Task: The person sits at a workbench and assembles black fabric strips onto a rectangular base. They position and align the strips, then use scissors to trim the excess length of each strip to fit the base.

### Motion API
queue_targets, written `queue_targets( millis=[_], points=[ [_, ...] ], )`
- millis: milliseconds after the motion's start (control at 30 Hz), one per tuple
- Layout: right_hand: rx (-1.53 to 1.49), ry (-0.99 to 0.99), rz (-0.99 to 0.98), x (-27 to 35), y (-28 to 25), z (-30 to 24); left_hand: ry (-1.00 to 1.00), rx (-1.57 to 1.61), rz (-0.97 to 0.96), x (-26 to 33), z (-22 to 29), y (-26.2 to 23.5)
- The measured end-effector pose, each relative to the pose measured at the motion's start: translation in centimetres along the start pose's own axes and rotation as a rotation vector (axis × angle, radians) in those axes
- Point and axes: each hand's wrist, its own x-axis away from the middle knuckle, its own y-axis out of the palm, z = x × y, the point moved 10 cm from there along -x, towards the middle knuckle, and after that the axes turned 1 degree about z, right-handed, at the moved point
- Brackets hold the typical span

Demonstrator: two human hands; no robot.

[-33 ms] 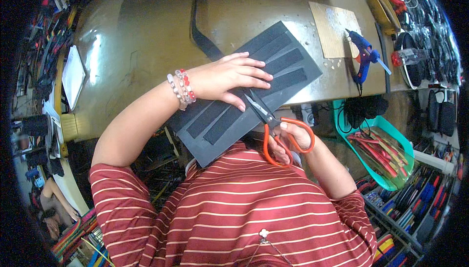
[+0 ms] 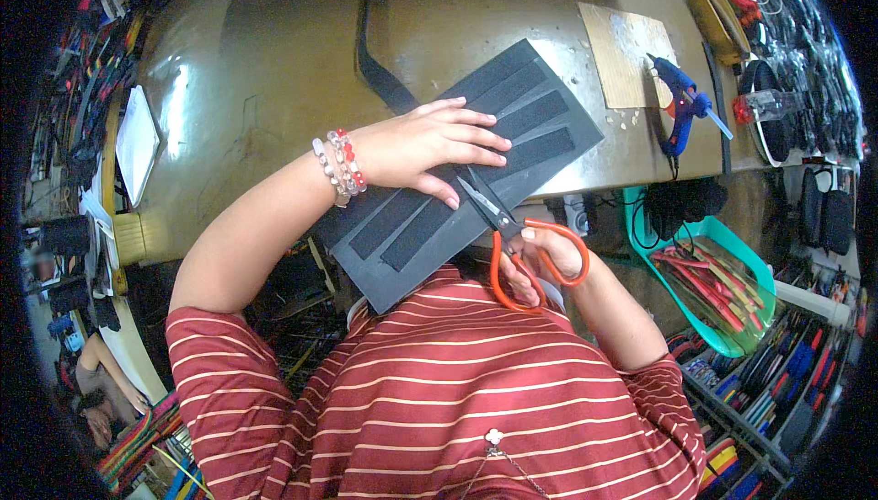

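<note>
A dark rectangular board [image 2: 389,292] lies slantwise, its far end on the table and its near corner against my striped shirt. Several black fabric-like strips [image 2: 535,118] run along it in rows. My left hand [image 2: 444,145] lies flat across the board's middle, fingers spread and gripping nothing. In my right hand [image 2: 540,262] are scissors with orange handles [image 2: 572,235]. Their dark blades [image 2: 485,198] are slightly parted and point toward my left hand over the board, at the edge of a strip near the thumb. Whether a strip sits between the blades I cannot tell.
A long black band [image 2: 370,61] runs from the table's [image 2: 274,52] far side to the board. At the right lie a thin wooden sheet [image 2: 626,57] and a blue glue gun [image 2: 679,107]. Below the table edge, a green scoop-shaped tray [image 2: 732,340] holds reddish strips. A person [image 2: 105,372] is at far left.
The scissors in my right hand have shifted very slightly to the left. My left hand and the board have stayed in place.
</note>
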Motion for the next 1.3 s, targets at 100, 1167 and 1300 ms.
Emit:
queue_targets(
  millis=[100, 1167, 1300],
  points=[
    [0.019, 0.030, 0.005, -0.7, 0.2, -0.5, -0.003, -0.045, 0.004, -0.3, -0.1, -0.4],
    [-0.051, 0.096, -0.072, -0.8, 0.0, 0.8, 0.034, -0.131, -0.060, -0.4, -0.6, -0.4],
    [0.031, 0.085, -0.034, -0.5, -0.7, 0.7, 0.025, -0.128, -0.040, -0.4, -0.6, -0.4]
  ],
)
